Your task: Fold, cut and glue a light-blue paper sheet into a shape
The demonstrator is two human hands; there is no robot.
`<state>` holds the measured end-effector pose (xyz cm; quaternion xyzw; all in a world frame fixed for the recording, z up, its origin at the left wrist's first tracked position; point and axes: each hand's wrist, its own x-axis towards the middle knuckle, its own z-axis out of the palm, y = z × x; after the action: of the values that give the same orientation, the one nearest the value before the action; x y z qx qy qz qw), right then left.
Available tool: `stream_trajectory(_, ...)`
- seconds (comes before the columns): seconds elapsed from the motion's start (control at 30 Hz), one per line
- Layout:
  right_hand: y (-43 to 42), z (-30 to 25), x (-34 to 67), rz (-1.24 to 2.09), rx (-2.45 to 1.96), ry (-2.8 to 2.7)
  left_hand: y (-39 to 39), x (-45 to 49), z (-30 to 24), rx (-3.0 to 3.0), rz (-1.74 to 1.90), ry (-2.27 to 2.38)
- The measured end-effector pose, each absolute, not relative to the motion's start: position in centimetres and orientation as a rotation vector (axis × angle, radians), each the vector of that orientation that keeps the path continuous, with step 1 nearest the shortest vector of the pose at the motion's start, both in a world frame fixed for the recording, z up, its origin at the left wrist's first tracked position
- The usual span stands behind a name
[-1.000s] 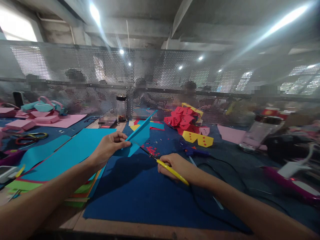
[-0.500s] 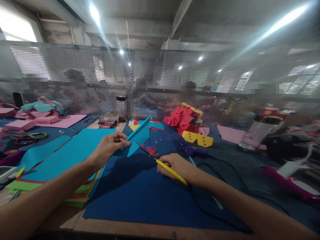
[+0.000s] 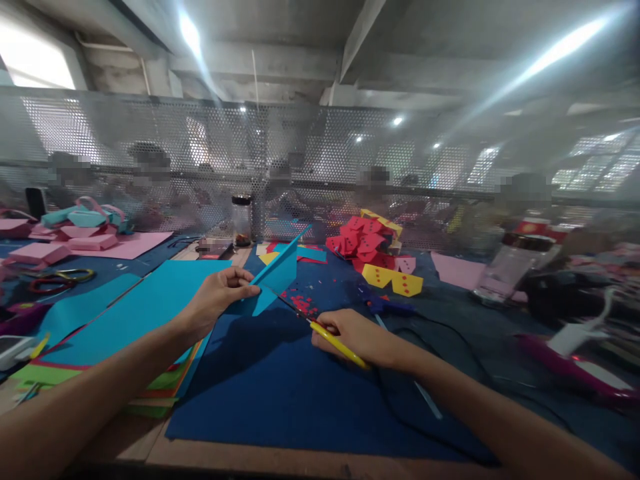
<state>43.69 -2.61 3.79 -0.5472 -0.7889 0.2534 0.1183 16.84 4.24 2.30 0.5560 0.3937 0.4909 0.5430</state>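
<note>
The left hand (image 3: 220, 295) is pinching a folded, bright blue paper sheet (image 3: 281, 272) between the thumb and the fingers, and the paper is slanting upward, away from it. The right hand (image 3: 357, 337) is closing firmly around a pair of scissors with yellow handles (image 3: 340, 345); the blades are pointing toward the left hand and reaching the lower part of the paper, but how wide they are opening, I cannot tell. Small red paper scraps (image 3: 305, 305) are lying between the hands, a little beyond them. Farther beyond the left hand, a clear cylindrical jar with a dark lid (image 3: 242, 223) is standing, holding something brownish at the bottom. Well to the right of the right hand, a wider clear jar (image 3: 510, 270) is resting on the tabletop (image 3: 300, 455); its contents are remaining unclear. Compared with half a second earlier, the surroundings are appearing slightly shifted, while both hands are keeping almost the same pose.
</note>
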Motion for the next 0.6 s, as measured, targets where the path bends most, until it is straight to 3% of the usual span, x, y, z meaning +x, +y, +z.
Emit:
stream_trajectory(0.1,-2.7,4.7,44.1,0.689,-1.549,-2.414,4.2,16.9,2.4,1.325,1.167,0.925)
stream_trajectory(0.33,-3.1,5.4,44.9,1.097,-1.501,-2.416,3.9,16.9,3.1,1.275,1.187,0.902)
stream_trajectory(0.53,-3.2,7.2,46.3,1.047,-1.532,-2.494,4.1,16.5,3.7,1.223,1.258,0.950)
stream_trajectory(0.6,-2.7,8.2,47.0,0.728,-1.617,-2.545,4.2,16.5,3.8,1.207,1.256,0.967)
